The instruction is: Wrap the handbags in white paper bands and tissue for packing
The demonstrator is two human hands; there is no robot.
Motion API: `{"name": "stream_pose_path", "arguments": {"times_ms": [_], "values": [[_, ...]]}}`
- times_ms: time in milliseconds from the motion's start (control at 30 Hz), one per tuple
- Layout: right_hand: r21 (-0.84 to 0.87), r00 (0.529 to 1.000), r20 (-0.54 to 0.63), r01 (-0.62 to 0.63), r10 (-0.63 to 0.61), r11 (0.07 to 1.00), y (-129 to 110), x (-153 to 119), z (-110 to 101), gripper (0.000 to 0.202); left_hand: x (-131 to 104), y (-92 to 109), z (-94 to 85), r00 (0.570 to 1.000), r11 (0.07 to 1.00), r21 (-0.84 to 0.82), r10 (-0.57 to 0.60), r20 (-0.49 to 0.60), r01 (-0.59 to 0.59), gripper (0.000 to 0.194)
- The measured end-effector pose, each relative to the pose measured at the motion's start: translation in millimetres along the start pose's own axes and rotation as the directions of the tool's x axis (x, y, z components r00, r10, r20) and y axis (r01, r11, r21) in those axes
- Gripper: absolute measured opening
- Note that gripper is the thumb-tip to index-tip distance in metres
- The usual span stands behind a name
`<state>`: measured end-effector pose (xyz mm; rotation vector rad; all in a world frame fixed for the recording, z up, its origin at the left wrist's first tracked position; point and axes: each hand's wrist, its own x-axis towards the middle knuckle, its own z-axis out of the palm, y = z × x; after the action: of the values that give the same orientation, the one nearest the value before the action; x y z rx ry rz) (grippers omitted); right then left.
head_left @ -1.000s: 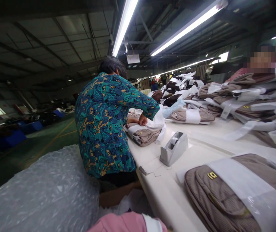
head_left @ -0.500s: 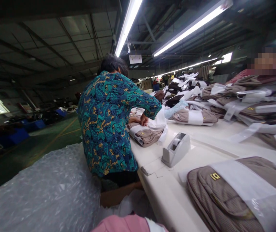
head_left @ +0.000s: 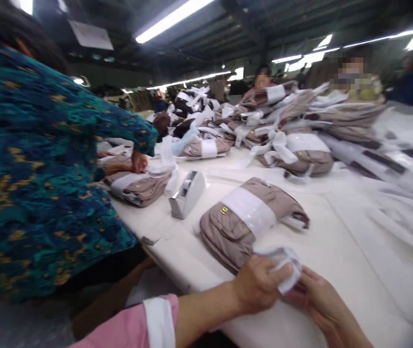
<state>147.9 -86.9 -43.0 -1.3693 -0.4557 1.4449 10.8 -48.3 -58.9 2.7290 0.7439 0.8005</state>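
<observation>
A taupe bag (head_left: 224, 229) with a yellow logo lies on the white table, a broad white wrapper (head_left: 251, 208) around its middle. Beside its near edge, my left hand (head_left: 259, 285) is closed on a crumpled white wrapping strip (head_left: 289, 258), which loops up above the thumb. My right hand (head_left: 320, 302) meets it from the right, its fingers bent at the lower end of the same strip. A dark reddish bit shows between the hands, too blurred to name. The right fingertips are partly hidden.
A grey tape dispenser (head_left: 189, 195) stands left of the bag. At the left, a co-worker in a teal patterned shirt (head_left: 39, 169) bends over another wrapped bag (head_left: 143, 188). Heaped wrapped bags (head_left: 304, 152) fill the back, with people behind them. White sheeting (head_left: 402, 232) lies at right.
My view has swung right and down. Both my hands have come into sight, holding the white strip by the near bag. The co-worker now appears closer, at the left edge.
</observation>
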Motion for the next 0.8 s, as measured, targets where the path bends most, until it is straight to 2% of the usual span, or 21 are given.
{"name": "stream_pose_path", "arguments": {"times_ms": [100, 267, 367, 467, 533, 600, 667, 733, 800], "values": [[0.161, 0.992, 0.005, -0.125, 0.125, 0.979, -4, 4, -16, 0.034, 3, -3, -4.5, 0.998, 0.998, -0.039, 0.043, 0.036, -0.042, 0.047], [0.287, 0.993, -0.003, -0.116, 0.122, 0.951, -7, -2, -14, 0.033, 6, 4, -10.1, 0.987, 1.000, -0.002, -0.018, 0.158, 0.019, 0.057], [0.298, 0.995, -0.083, -0.030, 0.057, 0.954, -6, -11, -8, 0.048, 8, 9, -11.6, 0.978, 0.998, 0.029, -0.063, 0.201, 0.058, 0.057], [0.206, 0.978, -0.192, 0.120, -0.080, 0.971, -1, -18, -2, 0.076, 8, 13, -12.3, 0.973, 0.994, 0.038, -0.107, 0.204, 0.101, 0.059], [0.152, 0.965, -0.220, 0.178, -0.143, 0.972, 4, -19, 1, 0.089, 8, 12, -13.2, 0.974, 0.991, -0.007, -0.127, 0.186, 0.131, 0.058], [0.115, 0.957, -0.221, 0.215, -0.186, 0.970, 7, -19, 3, 0.094, 8, 9, -15.7, 0.972, 0.974, -0.135, -0.155, 0.176, 0.179, 0.053], [0.072, 0.951, -0.212, 0.243, -0.223, 0.967, 7, -20, 5, 0.097, 10, 4, -20.4, 0.954, 0.900, -0.330, -0.234, 0.189, 0.286, 0.050], [0.002, 0.943, -0.189, 0.281, -0.275, 0.960, 2, -23, 5, 0.096, 15, 0, -26.1, 0.918, 0.765, -0.509, -0.302, 0.259, 0.395, 0.049], [-0.100, 0.923, -0.181, 0.326, -0.339, 0.940, -7, -31, 3, 0.092, 21, 2, -29.8, 0.883, 0.618, -0.631, -0.308, 0.354, 0.469, 0.047]]}}
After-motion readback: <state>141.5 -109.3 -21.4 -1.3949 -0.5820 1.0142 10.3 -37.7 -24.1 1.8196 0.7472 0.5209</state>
